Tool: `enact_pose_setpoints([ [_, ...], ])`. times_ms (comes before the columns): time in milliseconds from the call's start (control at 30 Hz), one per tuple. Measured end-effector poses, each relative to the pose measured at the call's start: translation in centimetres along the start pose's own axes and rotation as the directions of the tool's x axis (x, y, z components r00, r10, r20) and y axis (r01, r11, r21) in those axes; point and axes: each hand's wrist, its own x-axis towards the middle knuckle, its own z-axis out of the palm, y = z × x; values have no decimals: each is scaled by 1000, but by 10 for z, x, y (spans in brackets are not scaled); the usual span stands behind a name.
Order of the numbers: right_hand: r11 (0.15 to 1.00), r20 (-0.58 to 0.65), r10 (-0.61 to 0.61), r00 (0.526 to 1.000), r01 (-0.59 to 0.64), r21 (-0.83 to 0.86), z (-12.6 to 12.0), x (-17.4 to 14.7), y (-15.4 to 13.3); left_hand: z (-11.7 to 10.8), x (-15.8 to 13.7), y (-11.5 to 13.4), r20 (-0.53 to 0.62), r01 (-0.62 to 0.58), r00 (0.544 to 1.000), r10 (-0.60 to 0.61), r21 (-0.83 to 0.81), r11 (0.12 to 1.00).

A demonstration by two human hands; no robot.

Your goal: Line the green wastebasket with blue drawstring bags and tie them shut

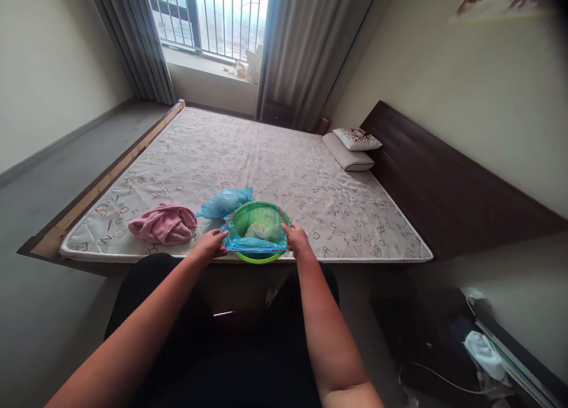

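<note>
A green plastic basket (248,256) sits at the near edge of the mattress, tilted so its mouth faces me. A thin blue plastic bag (255,244) with a red drawstring (261,251) is partly inside it and spans its mouth. My left hand (212,245) pinches the bag's edge and string at the left of the rim. At the right side, my right hand (296,240) grips the same bag edge. Some whitish crumpled material (262,231) shows inside the basket. Behind it lies a puffed blue plastic bag (226,203). A pink towel (164,223) lies bunched to the left.
The bare mattress (266,159) stretches ahead, printed with letters. Pillows (355,150) rest by the dark headboard (426,165). A dark nightstand (408,319) with a cable and a white cloth-like item (485,355) stands at the lower right. Grey curtains (302,47) flank the window.
</note>
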Motion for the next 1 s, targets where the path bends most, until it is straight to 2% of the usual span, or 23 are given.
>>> enact_pose_setpoints([
  [100, 987, -67, -82, 994, 72, -143, -6, 15, 15, 12, -5, 0, -1, -33, 999, 35, 259, 965],
  [233, 947, -145, -166, 975, 117, -301, -14, 28, 30, 17, -8, -2, -33, -122, 988, 153, 455, 882],
  [300, 917, -157, -213, 964, 143, -371, -15, 28, 35, 14, -7, -4, -33, -172, 968, 248, 631, 757],
  [400, 863, -189, -309, 932, 191, -468, -12, 20, 39, 7, -3, -9, -3, -219, 903, 429, 857, 466],
  [467, 825, -210, -373, 904, 219, -521, -8, 14, 40, 4, -1, -13, 3, -232, 859, 512, 893, 386],
  [567, 774, -193, -447, 873, 270, -573, 3, 7, 42, 6, -2, -20, 25, -300, 812, 583, 875, 380],
  [667, 726, -113, -508, 854, 353, -590, 17, 0, 46, 14, -3, -29, 129, -438, 779, 613, 812, 386],
  [733, 696, -35, -543, 839, 427, -577, 28, -5, 50, 20, -2, -35, 203, -498, 762, 615, 791, 355],
  [900, 646, 156, -607, 779, 598, -474, 48, -18, 57, 30, 0, -38, 446, -583, 714, 539, 805, 108],
  [1000, 647, 168, -636, 753, 639, -415, 48, -21, 54, 28, 1, -29, 536, -607, 696, 477, 794, -6],
])
